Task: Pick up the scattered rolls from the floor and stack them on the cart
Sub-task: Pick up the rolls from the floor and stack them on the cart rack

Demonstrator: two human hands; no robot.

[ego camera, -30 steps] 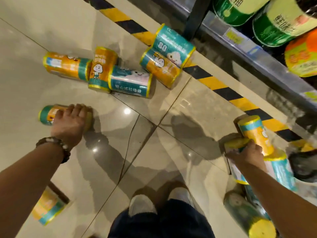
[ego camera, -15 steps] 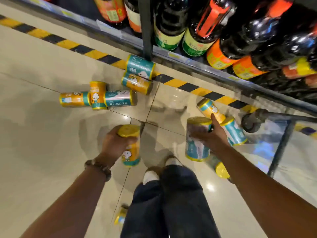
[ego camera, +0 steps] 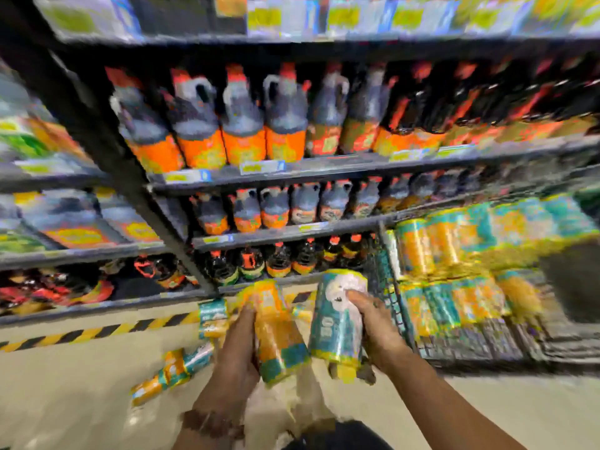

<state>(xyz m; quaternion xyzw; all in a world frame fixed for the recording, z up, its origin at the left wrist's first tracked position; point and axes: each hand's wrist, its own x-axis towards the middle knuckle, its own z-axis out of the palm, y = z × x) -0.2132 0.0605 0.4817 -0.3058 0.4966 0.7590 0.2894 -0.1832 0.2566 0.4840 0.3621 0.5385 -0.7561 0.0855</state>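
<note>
Store shelves [ego camera: 292, 167] ahead; left hand [ego camera: 238, 352] grips an orange plastic-wrapped roll [ego camera: 276, 332], right hand [ego camera: 378, 332] a teal plastic-wrapped roll [ego camera: 337, 319]. Swing right, lay both flat in the wire cart [ego camera: 487, 339].

Heavy blur; cart [ego camera: 470, 344] rolls [ego camera: 451, 303] indistinct; bottle labels [ego camera: 243, 147] unreadable.

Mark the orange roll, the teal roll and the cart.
orange roll [ego camera: 278, 332], head view, middle of label.
teal roll [ego camera: 331, 328], head view, middle of label.
cart [ego camera: 470, 344], head view, bare wire floor.
</note>
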